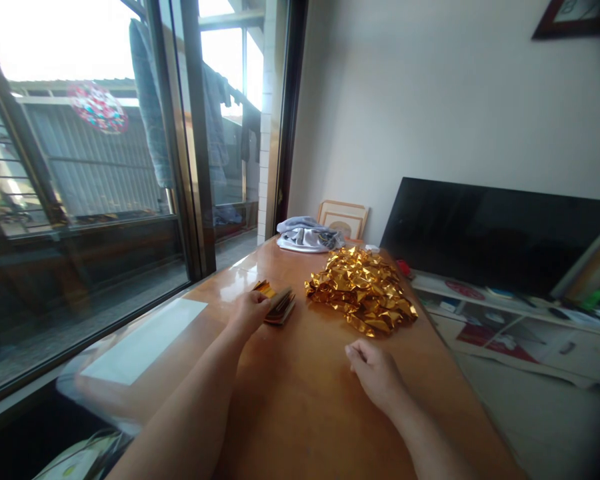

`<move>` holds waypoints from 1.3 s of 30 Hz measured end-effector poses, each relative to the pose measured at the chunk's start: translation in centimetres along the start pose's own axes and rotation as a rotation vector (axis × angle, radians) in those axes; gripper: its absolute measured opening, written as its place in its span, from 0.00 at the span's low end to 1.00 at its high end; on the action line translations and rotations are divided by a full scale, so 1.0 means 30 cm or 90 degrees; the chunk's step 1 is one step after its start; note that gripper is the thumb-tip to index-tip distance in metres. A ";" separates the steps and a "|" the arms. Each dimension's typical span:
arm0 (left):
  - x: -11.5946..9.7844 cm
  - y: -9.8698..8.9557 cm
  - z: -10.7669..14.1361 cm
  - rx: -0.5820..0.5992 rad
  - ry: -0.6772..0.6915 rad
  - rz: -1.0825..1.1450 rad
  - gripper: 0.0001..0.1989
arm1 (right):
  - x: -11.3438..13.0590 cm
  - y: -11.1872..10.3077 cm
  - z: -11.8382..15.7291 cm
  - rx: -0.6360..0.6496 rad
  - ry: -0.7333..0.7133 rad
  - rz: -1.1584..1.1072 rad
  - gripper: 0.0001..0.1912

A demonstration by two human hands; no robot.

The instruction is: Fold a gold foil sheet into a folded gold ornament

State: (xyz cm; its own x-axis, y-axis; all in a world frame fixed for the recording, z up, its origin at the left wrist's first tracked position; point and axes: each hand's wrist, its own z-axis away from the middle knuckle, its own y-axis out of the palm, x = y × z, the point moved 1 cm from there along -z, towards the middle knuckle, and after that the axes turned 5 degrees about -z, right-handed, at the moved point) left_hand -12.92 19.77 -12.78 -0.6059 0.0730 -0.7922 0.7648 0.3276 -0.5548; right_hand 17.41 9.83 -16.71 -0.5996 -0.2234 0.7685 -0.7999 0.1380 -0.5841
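Note:
My left hand (251,312) is closed at the left side of a small stack of gold-and-brown paper sheets (283,312) on the table. Its thumb and fingers pinch a gold paper sheet (265,288) at the stack's edge; how many sheets are in the pinch is hidden. Nearer to me on the right, my right hand (373,368) is curled into a loose fist over the tabletop, and no object shows in it. Just beyond it lies a large heap of shiny folded gold foil papers (363,290).
The brown wooden table (300,407) carries folded cloth (307,237) at its far end and a pale rectangular sheet (147,340) along the left edge. Glass sliding doors (180,147) run along the left. A black television (490,233) stands on a low cabinet at right.

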 end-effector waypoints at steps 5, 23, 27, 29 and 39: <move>-0.003 -0.002 -0.016 -0.069 0.004 0.064 0.04 | -0.008 0.000 -0.005 -0.005 0.003 0.000 0.19; -0.201 0.104 0.160 0.267 -0.005 0.536 0.19 | 0.110 -0.040 0.000 -0.081 0.013 -0.377 0.32; -0.189 0.156 0.179 0.318 -0.019 0.507 0.17 | 0.154 -0.043 0.012 0.011 0.043 -0.472 0.31; -0.175 0.179 0.181 0.314 -0.021 0.468 0.17 | 0.145 -0.037 0.013 0.018 0.088 -0.506 0.33; -0.091 0.262 0.168 0.258 0.032 0.248 0.18 | 0.079 -0.025 0.025 0.087 0.212 -0.386 0.24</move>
State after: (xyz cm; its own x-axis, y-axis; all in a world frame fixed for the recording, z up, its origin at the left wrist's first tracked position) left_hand -4.16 17.40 -16.24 -0.2642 0.1646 -0.9503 0.9510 -0.1195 -0.2851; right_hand 16.60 8.48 -14.63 -0.0428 0.0884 0.9952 -0.9982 -0.0448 -0.0390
